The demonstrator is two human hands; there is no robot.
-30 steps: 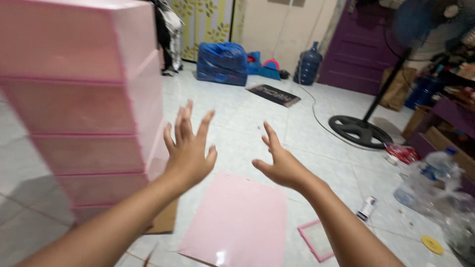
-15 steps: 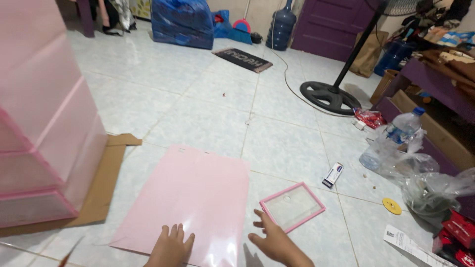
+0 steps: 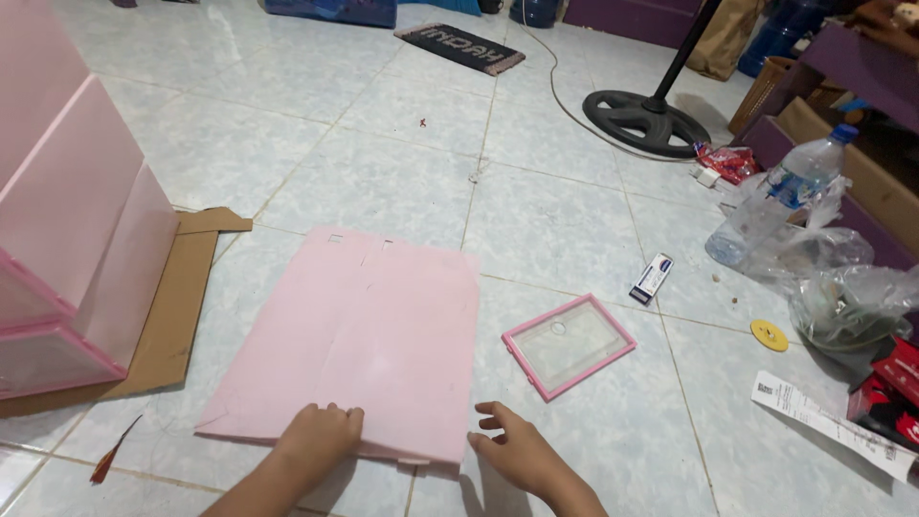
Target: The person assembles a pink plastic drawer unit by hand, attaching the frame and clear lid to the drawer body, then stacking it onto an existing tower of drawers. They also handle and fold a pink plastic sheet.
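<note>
1. While it lies flat on the tiled floor [image 3: 402, 163], the pink panel [image 3: 359, 340] has both hands at its near edge.
2. The left hand [image 3: 319, 436] rests on that edge, fingers curled over it.
3. The right hand [image 3: 517, 452], fingers loosely spread and holding nothing, sits just beside the panel's near corner.
4. At three o'clock lies a pink-framed clear lid [image 3: 569, 345]; at nine o'clock, a pink drawer unit [image 3: 67, 230] on cardboard [image 3: 172, 306].

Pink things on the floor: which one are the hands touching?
The big flat pink panel: the left hand rests on its near edge, the right hand at its corner. The small pink frame and pink drawer unit lie untouched.
</note>
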